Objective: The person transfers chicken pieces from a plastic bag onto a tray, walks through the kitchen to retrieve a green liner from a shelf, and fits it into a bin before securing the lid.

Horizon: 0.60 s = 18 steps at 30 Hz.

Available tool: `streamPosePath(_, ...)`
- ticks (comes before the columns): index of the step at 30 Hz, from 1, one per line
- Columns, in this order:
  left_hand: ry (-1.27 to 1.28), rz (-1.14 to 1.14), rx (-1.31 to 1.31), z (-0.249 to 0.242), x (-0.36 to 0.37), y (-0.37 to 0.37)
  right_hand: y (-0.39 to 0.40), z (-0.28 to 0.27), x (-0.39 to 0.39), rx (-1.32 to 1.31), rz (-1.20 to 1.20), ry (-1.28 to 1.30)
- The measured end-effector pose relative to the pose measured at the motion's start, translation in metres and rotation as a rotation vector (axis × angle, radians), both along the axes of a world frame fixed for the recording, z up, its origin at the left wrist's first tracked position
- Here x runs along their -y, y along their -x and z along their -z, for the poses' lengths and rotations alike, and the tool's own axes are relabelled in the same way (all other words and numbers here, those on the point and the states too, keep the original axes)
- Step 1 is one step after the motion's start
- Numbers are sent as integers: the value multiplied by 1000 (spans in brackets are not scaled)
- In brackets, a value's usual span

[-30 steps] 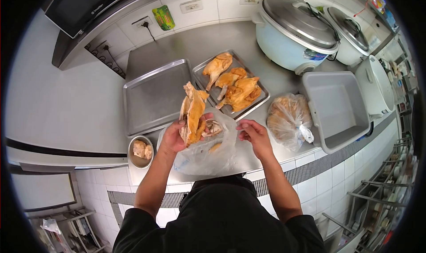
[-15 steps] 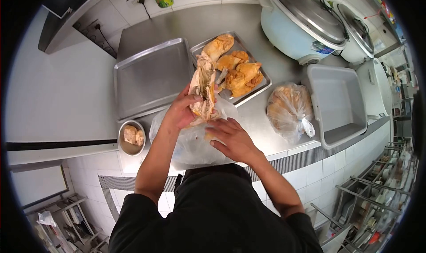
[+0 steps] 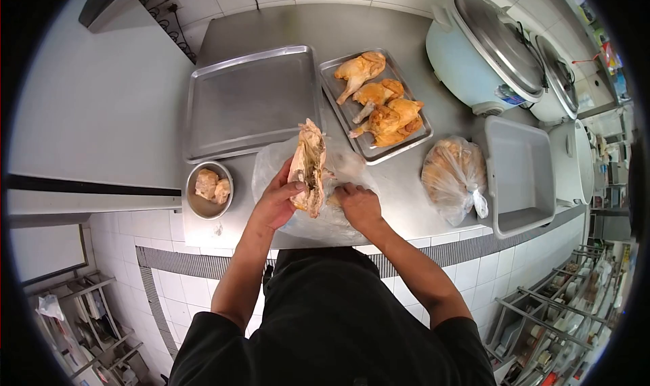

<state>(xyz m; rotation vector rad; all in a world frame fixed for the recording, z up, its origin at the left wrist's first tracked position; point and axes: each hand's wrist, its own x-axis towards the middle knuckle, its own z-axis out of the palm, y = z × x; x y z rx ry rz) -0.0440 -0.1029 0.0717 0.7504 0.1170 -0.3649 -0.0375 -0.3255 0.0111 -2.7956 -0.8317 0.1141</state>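
Now | my left hand (image 3: 276,203) clamps the chicken carcass (image 3: 308,166), long axis 12–6 | my right hand (image 3: 357,203), at its 3 o'clock, fingers curled into plastic bag (image 3: 271,169).

Left hand (image 3: 276,203) raised with fingers curled closed; right hand (image 3: 359,207) lowered, palm down, fingers bent.

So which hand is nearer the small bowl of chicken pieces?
Left. The left hand, gripping the chicken carcass, is just right of the small bowl; the right hand lies farther right on the plastic bag.
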Motion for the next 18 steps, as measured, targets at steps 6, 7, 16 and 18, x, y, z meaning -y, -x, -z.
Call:
streamPosePath(6, -218, -166, -26, -11, 8, 18, -1, -54, -1, -251, 156, -377)
streamPosePath(7, -217, -170, -24, -7, 9, 19, 0, -72, -2, -474, 295, -595)
streamPosePath(16, -325, -81, 18, -7, 28, 21, -33, -146, -21, -478, 372, -1177)
streamPosePath(18, -313, -74, 31, -9, 31, 22, -34, -153, -17, -437, 353, -1101)
